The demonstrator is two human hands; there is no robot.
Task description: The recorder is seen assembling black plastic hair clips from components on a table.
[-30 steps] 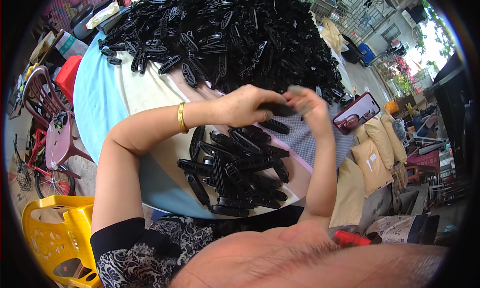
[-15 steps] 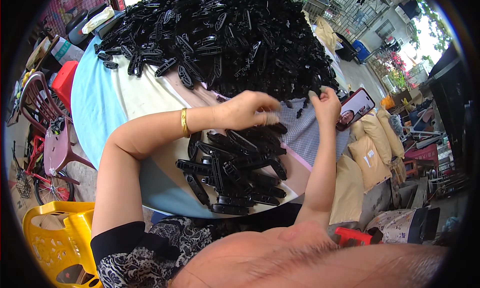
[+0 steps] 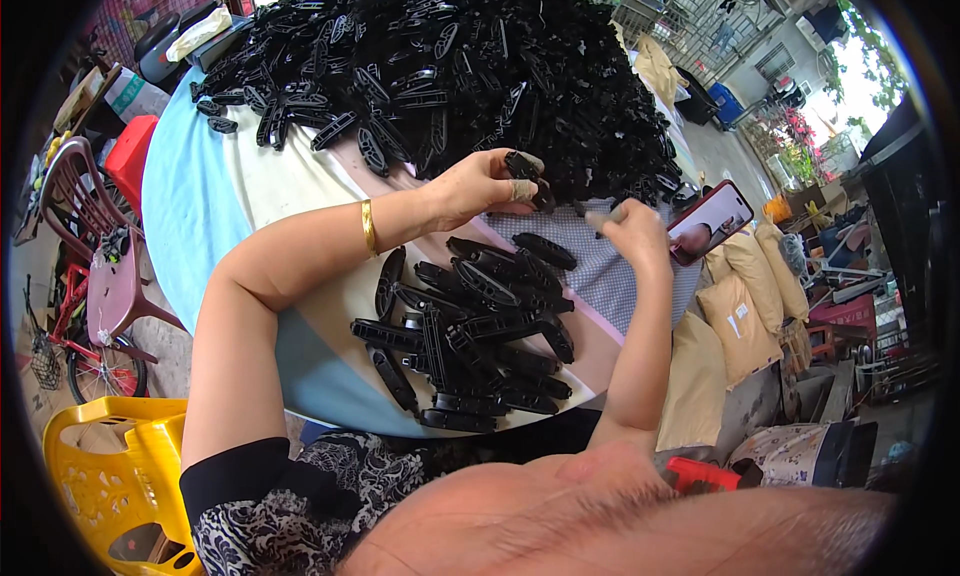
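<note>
Black plastic piece [image 3: 522,166] tilted in left hand [image 3: 487,186]

Black plastic clip piece [image 3: 524,165]: small, dark, glossy, pinched at the fingertips of the left hand [image 3: 487,186], raised clear of the cloth just at the near edge of the large heap. Exact shape not told, half hidden by fingers. Right hand [image 3: 628,231] closed into a loose fist just beside it, apart from the piece, fingertips curled; whether anything was pinched there, not visible. Heap of black plastic parts [image 3: 450,66]: hundreds of alike elongated slotted pieces, jumbled, spread across the far half of the table. Smaller pile of black parts [image 3: 470,326]: long flat pieces, overlapping, lying nearer the body below both hands.
</note>
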